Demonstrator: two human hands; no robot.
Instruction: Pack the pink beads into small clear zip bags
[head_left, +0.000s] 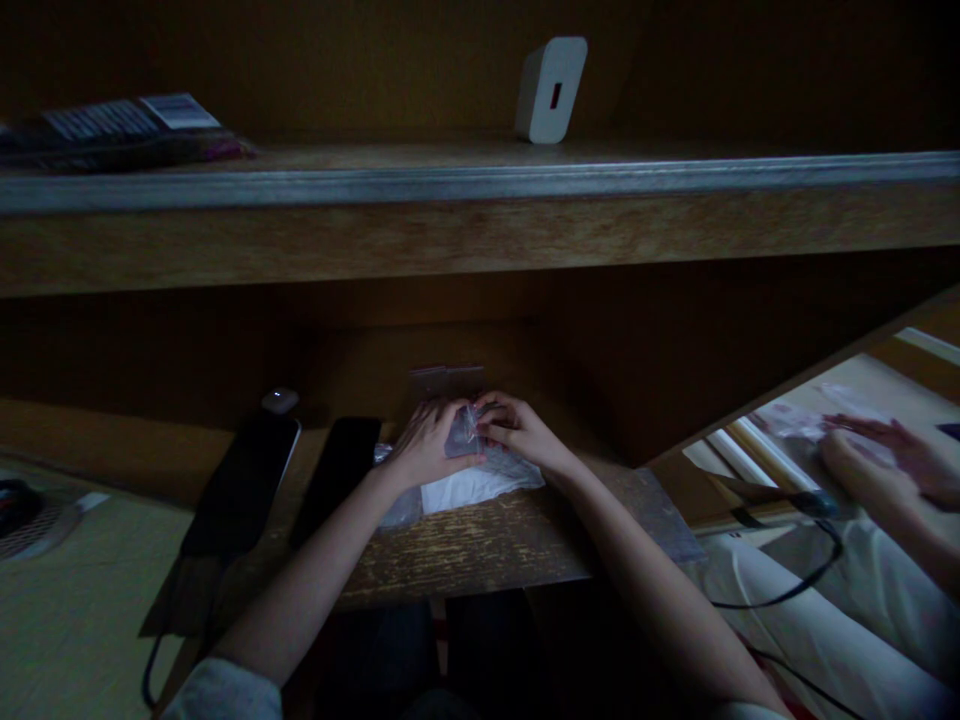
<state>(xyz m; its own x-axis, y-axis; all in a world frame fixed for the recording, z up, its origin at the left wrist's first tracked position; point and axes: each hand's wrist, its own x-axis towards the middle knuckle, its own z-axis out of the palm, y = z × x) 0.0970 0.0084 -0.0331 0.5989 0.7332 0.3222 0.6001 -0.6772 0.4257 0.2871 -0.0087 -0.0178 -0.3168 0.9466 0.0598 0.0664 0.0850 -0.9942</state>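
Observation:
My left hand (427, 443) and my right hand (517, 428) meet over a low wooden desk (465, 550), pinching a small clear plastic bag (463, 436) between them. Something grey shows through the bag, too dim to name. Beneath my hands lies a white packet in crinkled clear plastic (472, 487). Two flat black devices rest left of my left hand, the nearer a slim slab (337, 478) and the farther a larger one (241, 485).
A wooden shelf edge (480, 182) crosses above, holding a white box-shaped device (551, 90) and a stack of papers (112, 135). A small mouse (280, 401) sits at the back. On the right, a mirror-like panel (825, 480) shows hands and white clothing. A black cable (787, 590) runs there.

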